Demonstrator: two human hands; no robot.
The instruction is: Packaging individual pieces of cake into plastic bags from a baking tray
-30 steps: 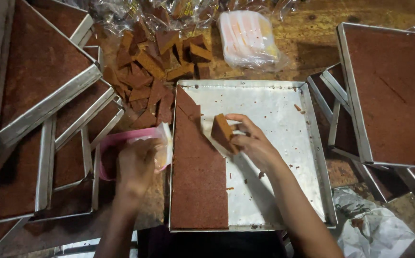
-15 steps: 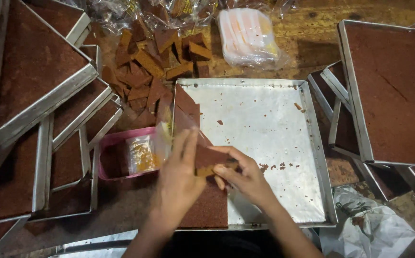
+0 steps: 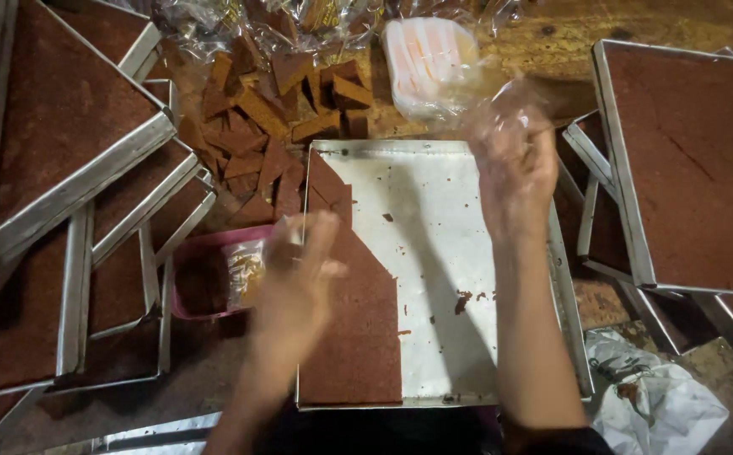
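Note:
A metal tray (image 3: pixel 526 253) lies in front of me with a strip of brown cake (image 3: pixel 354 329) along its left side, its top cut at a slant. My left hand (image 3: pixel 299 282) hovers blurred over the tray's left edge, fingers apart, with nothing visible in it. It is next to a pink tub (image 3: pixel 198 291) that contains a small wrapped packet (image 3: pixel 244 270). My right hand (image 3: pixel 514 173) is raised over the tray's far right corner and pinches a clear plastic bag (image 3: pixel 510 105). Just beyond it lies a stack of clear bags (image 3: pixel 429 59).
A heap of cut brown cake pieces (image 3: pixel 273 126) lies beyond the tray's far left corner. Stacked trays of uncut cake (image 3: pixel 63 135) fill the left side, and another full tray (image 3: pixel 695 160) is on the right. Crumpled white plastic (image 3: pixel 661 404) lies at the near right.
My hands have parted. The right hand rose from the cake strip to the far right corner with a clear bag. The left hand drew back left. The cut piece is out of sight.

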